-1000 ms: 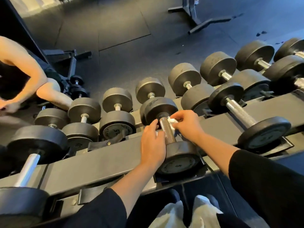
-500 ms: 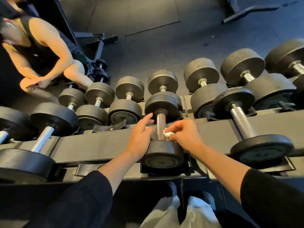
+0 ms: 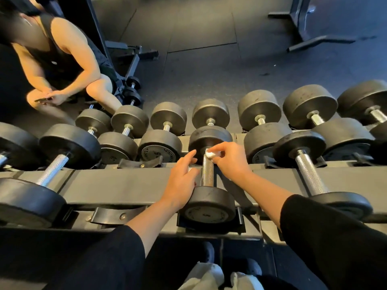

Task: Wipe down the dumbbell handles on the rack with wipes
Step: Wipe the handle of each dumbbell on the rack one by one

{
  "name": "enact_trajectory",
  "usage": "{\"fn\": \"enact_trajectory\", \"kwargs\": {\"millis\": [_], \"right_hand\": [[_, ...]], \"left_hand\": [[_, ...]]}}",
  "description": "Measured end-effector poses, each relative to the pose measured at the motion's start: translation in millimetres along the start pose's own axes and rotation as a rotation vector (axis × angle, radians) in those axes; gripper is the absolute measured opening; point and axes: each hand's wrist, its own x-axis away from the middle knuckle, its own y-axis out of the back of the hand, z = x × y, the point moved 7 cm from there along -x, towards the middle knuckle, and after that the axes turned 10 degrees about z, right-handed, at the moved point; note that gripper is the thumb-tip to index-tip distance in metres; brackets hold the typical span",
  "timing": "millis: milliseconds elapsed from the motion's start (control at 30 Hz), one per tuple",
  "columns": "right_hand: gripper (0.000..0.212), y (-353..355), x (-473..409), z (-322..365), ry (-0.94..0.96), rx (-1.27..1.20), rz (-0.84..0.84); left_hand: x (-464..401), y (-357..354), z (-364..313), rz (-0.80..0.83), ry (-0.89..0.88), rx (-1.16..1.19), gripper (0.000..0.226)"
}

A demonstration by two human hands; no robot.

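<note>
Dumbbell handle (image 3: 207, 171) runs near to far between both hands; right hand (image 3: 230, 159) pinches a wipe (image 3: 210, 154) at its far end, left hand (image 3: 182, 181) open alongside.

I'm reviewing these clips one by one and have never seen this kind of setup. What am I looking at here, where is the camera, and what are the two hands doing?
There is no machine here: a person wears a wide-angle camera on the head, so the one view looks down along their own black-sleeved arms. In front of them is a dark metal dumbbell rack holding rows of black round-headed dumbbells. The right hand pinches a small white wipe against the far end of the knurled metal handle of the middle dumbbell. The left hand rests beside that handle with fingers fairly straight, its palm against the near head; it grips nothing. To the right lies a larger dumbbell with a brighter handle. At upper left another person sits on the gym floor, uninvolved.
</note>
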Motion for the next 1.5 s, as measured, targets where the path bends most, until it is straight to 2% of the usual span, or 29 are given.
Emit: {"fn": "enact_trajectory", "kwargs": {"millis": [100,167,467,533,633,667,767,833,1000,1233,1300,1400,1433,1500], "right_hand": [[0.020,-6,3,0,0.007,0.032,-0.023],[0.019,-7,9,-1,0.027,0.046,0.019],[0.019,-18,38,16,0.032,0.071,0.553],[0.019,-12,29,28,0.035,0.094,0.482],[0.020,4,2,47,0.109,0.301,0.127],[0.024,2,-6,51,0.128,0.412,0.087],[0.033,-21,-19,45,0.101,0.675,0.184],[0.032,-24,-15,41,0.083,0.689,0.194],[0.026,-21,8,40,0.149,0.593,0.293],[0.024,-31,36,42,0.009,0.367,0.678],[0.025,-30,26,49,0.007,0.381,0.610],[0.029,-22,-5,68,0.094,0.527,0.267],[0.030,-25,-14,71,0.106,0.606,0.215],[0.030,-37,-26,66,0.121,0.816,0.250]], "left_hand": [[-2,2,1,-0.011,-0.021,0.032,0.048],[-4,3,3,-0.004,-0.032,0.045,0.049],[-8,1,7,0.027,-0.093,0.109,0.050],[-9,1,9,0.017,-0.108,0.136,0.051],[-9,4,12,-0.053,-0.123,0.186,0.049],[-8,6,13,-0.091,-0.129,0.201,0.048],[-8,12,23,-0.158,-0.128,0.207,0.049],[-10,16,34,-0.169,-0.114,0.149,0.051],[-18,37,49,-0.185,-0.160,-0.165,0.057],[-46,44,61,-0.116,-0.156,-0.298,0.058],[-48,40,63,-0.121,-0.168,-0.341,0.058],[-51,35,60,-0.099,-0.198,-0.406,0.059],[-52,35,60,-0.094,-0.191,-0.420,0.060],[-53,35,60,-0.094,-0.180,-0.431,0.060]]}}
